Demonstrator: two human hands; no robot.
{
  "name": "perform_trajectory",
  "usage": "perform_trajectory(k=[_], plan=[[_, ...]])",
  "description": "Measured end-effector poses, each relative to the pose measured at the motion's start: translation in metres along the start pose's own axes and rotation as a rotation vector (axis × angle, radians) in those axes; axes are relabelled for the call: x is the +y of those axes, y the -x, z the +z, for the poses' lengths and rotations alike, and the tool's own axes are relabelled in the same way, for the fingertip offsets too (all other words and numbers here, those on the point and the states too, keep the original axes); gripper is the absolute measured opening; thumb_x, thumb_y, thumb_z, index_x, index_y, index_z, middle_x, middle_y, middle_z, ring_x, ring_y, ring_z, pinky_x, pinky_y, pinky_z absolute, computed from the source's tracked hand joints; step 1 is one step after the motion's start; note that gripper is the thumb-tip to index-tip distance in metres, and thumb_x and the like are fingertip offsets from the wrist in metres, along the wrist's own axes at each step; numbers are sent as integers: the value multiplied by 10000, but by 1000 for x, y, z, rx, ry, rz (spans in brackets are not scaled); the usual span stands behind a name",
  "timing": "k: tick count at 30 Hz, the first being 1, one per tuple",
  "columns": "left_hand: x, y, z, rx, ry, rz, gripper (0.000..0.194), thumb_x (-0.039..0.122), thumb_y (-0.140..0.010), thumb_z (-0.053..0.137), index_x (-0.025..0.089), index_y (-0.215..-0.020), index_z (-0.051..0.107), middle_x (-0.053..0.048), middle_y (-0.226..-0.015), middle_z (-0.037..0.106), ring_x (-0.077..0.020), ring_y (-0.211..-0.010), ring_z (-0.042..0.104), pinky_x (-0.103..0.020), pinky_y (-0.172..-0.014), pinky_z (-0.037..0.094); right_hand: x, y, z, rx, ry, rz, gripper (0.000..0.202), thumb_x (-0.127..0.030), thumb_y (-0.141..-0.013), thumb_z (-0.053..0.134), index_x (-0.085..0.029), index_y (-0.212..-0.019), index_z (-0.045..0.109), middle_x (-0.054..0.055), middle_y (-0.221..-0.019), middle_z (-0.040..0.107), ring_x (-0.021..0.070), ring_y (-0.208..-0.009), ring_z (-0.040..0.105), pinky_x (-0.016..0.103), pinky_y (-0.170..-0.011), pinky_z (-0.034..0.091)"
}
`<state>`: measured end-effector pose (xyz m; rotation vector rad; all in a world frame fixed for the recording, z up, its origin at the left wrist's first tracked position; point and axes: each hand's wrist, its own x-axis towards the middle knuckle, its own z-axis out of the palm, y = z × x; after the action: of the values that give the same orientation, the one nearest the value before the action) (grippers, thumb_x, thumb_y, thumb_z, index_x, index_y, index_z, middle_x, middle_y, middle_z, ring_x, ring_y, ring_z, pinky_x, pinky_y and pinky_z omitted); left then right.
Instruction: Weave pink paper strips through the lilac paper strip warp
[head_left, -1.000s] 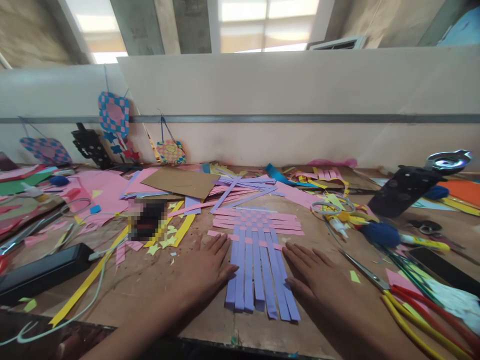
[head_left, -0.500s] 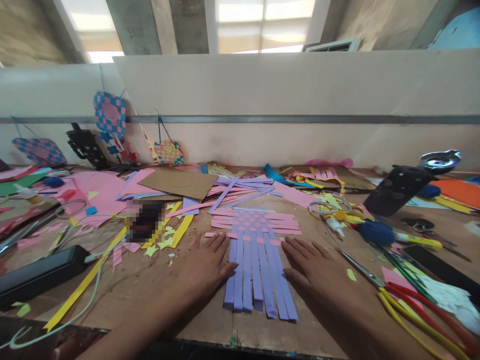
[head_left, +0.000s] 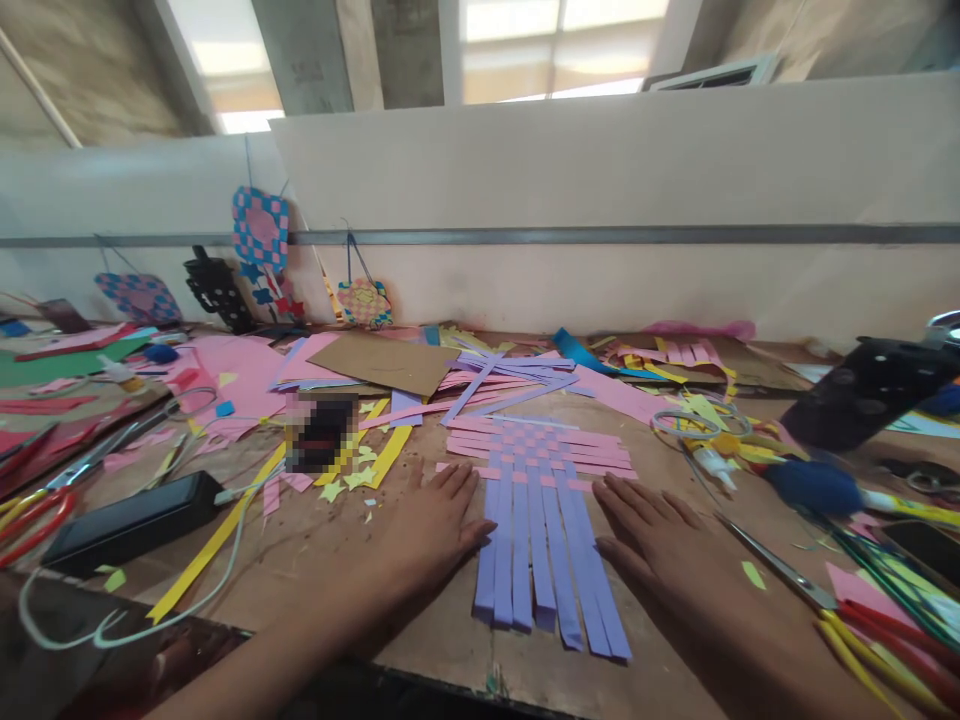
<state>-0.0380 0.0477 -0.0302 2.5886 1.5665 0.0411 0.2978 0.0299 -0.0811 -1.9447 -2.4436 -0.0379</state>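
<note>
A woven mat of paper strips (head_left: 534, 440) lies flat on the table in front of me. Its pink strips (head_left: 600, 455) run crosswise, and the loose purple strips (head_left: 544, 560) hang down toward me. Left of the purple strips rests my left hand (head_left: 442, 510), palm down, fingers stretched out, with fingertips by the left end of the lowest pink strip. On the other side my right hand (head_left: 649, 530) also lies flat with fingers extended, its fingertips near that strip's right end. Whether the fingers press on the strip is hard to see.
Scissors (head_left: 780, 565) with red and yellow handles lie right of my right hand. A black box (head_left: 135, 525) with a white cable (head_left: 232, 560) sits at left. Brown cardboard (head_left: 382, 362) and paper scraps lie behind the mat. A dark tumbler (head_left: 862, 390) leans at right.
The view has turned a little to the left, so everything appears shifted rightward. Both hands and the woven mat keep nearly the same places relative to each other.
</note>
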Motion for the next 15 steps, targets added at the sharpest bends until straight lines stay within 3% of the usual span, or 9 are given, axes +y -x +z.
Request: perform_trajectory(k=[5,9,15], plan=[[-8,-8,-5,20,-19,9,591,545,-1090,428,203,-1564,514,-139,-1629,475,-354,-1521,413,-678,-1260,146,0,-1,-1,-18,12,-22,707,-603,-997,413,-228,-1590,499,90,-1657,421,392,-1492,451,638,-1186,381],[-13,-18,-8,46,-67,18,455,399,-1090,475,221,-1493,585,-118,-1574,557,-344,-1444,500,-615,-1242,231,-1,-1,2,-1,5,-28,712,-594,-998,392,-209,-1588,498,94,-1653,419,384,-1490,457,646,-1185,386],[-23,-30,-14,114,-104,-34,285,218,-1053,478,217,-1172,736,-114,-1229,733,-311,-1183,635,-496,-1082,397,1,-1,8,-9,-9,-14,740,-619,-995,392,-203,-1601,478,91,-1661,411,387,-1510,424,637,-1207,368]])
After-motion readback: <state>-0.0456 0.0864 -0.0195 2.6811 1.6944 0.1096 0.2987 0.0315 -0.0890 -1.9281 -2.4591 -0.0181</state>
